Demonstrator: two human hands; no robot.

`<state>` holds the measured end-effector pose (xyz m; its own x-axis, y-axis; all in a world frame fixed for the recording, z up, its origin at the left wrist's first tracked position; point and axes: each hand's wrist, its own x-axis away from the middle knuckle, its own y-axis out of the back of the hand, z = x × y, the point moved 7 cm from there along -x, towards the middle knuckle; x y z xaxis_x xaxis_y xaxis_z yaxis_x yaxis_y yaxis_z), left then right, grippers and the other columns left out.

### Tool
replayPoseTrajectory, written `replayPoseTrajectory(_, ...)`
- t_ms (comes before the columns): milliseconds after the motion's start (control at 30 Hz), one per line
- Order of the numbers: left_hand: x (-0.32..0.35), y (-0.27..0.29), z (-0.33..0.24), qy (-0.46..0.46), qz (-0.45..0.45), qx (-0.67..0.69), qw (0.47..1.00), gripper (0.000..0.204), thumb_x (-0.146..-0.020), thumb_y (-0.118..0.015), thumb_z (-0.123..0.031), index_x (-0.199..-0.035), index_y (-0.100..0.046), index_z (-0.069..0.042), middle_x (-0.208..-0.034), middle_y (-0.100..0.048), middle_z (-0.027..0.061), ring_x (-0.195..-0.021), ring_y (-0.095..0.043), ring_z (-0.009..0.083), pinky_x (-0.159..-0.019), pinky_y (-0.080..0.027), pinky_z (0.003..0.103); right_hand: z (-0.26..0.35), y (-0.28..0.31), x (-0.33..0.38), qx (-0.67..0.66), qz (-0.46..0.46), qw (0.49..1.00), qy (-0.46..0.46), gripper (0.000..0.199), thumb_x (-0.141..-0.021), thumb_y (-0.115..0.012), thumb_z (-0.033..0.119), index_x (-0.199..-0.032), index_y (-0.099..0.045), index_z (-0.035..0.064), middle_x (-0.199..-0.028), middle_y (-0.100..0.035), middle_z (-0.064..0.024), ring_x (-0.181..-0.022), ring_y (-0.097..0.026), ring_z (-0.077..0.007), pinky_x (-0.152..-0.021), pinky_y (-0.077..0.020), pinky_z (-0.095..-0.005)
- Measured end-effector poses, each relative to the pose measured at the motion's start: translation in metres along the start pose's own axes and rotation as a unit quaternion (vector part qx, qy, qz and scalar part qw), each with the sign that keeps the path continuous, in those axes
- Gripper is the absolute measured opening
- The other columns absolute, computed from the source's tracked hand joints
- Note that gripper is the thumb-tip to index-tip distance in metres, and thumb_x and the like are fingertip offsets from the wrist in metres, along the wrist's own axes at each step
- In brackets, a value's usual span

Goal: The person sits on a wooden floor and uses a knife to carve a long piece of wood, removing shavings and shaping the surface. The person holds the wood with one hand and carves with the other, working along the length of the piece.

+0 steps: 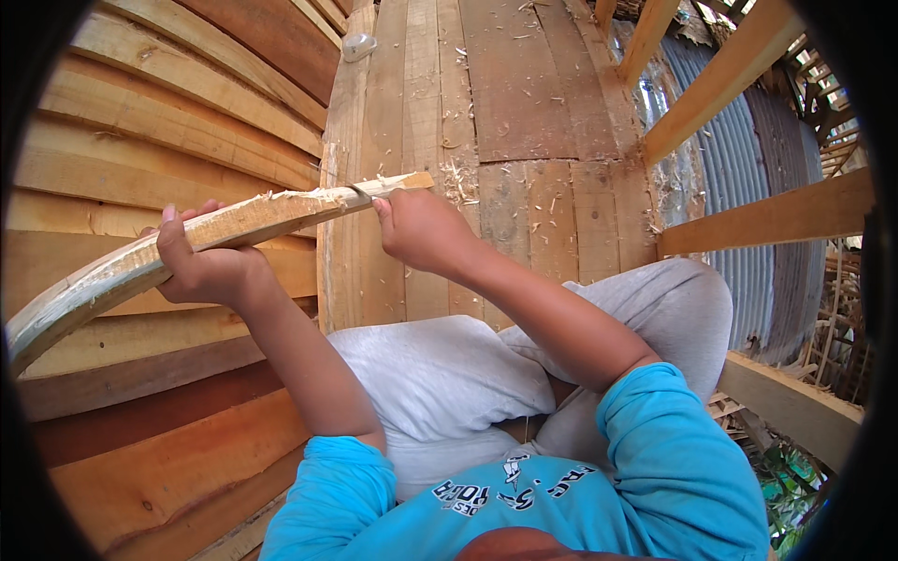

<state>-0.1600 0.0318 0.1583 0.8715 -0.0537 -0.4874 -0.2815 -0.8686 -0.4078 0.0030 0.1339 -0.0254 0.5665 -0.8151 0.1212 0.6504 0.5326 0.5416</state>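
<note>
A long, pale piece of wood (224, 220) slants from the left rim up to the middle of the view, its upper face rough and freshly cut. My left hand (206, 266) is closed around it from below, thumb on the near side and fingertips showing past the far edge. Near the wood's far right end my right hand (421, 226) makes a fist on a knife, whose handle is hidden in the palm. The narrow dark knife blade (359, 191) lies across the wood, touching its top face.
Wood shavings (458, 182) are scattered over the plank floor (524, 93). A small clear container (357, 47) stands at the far end. Stacked boards (168, 122) form a wall at left. On the right are wooden rails (767, 215) and corrugated metal sheets (748, 280). My crossed legs (449, 374) are in front.
</note>
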Motion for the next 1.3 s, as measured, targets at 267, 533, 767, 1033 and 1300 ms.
replayPoseTrajectory(267,0.002,0.0,0.002,0.009,0.0,-0.002,1.0,0.023,-0.075,-0.066,-0.013,-0.083,-0.05,0.002,-0.066,-0.052,0.0092,-0.056,-0.057,0.0231,-0.056,-0.054,0.035,-0.021,-0.01,-0.003,0.001,-0.02,0.999,-0.038,0.044,-0.102,-0.038,0.029,-0.086,-0.062,-0.0047,-0.077,-0.064,-0.0282,-0.076,-0.064,-0.0469,-0.074,-0.0513,-0.0535)
replayPoseTrajectory(533,0.017,-0.014,-0.007,-0.007,0.015,0.023,1.0,0.023,-0.075,-0.065,-0.012,-0.084,-0.048,0.0,-0.065,-0.051,0.0095,-0.052,-0.055,0.0218,-0.05,-0.054,0.033,-0.044,-0.013,-0.019,-0.01,-0.032,0.999,0.003,0.046,-0.103,-0.035,0.029,-0.09,-0.063,-0.005,-0.084,-0.066,-0.0285,-0.081,-0.065,-0.0458,-0.076,-0.0516,-0.0541)
replayPoseTrajectory(767,0.018,-0.018,-0.009,-0.007,0.039,0.02,0.999,0.024,-0.074,-0.065,-0.011,-0.087,-0.048,0.0,-0.067,-0.049,0.0094,-0.053,-0.054,0.0207,-0.051,-0.055,0.033,-0.061,-0.01,-0.015,-0.009,-0.107,0.994,0.003,0.046,-0.103,-0.036,0.027,-0.085,-0.062,-0.007,-0.08,-0.064,-0.0321,-0.079,-0.063,-0.0477,-0.075,-0.0501,-0.0543)
replayPoseTrajectory(1033,0.016,-0.011,-0.01,-0.032,0.065,0.012,0.997,0.021,-0.076,-0.062,-0.011,-0.083,-0.047,0.001,-0.065,-0.048,0.0091,-0.051,-0.055,0.0207,-0.051,-0.054,0.032,0.0,-0.003,0.001,0.003,-0.018,1.0,-0.008,0.046,-0.103,-0.036,0.025,-0.086,-0.064,-0.0063,-0.083,-0.066,-0.0313,-0.081,-0.067,-0.0462,-0.076,-0.0534,-0.0531)
replayPoseTrajectory(1300,0.012,-0.008,-0.01,-0.025,0.037,0.011,0.999,0.019,-0.075,-0.062,-0.011,-0.082,-0.048,0.0,-0.066,-0.05,0.0099,-0.051,-0.056,0.0218,-0.051,-0.055,0.032,-0.01,-0.006,-0.007,-0.044,0.023,0.999,-0.005,0.047,-0.102,-0.036,0.026,-0.087,-0.064,-0.0085,-0.087,-0.065,-0.0329,-0.086,-0.065,-0.0467,-0.082,-0.0509,-0.0532)
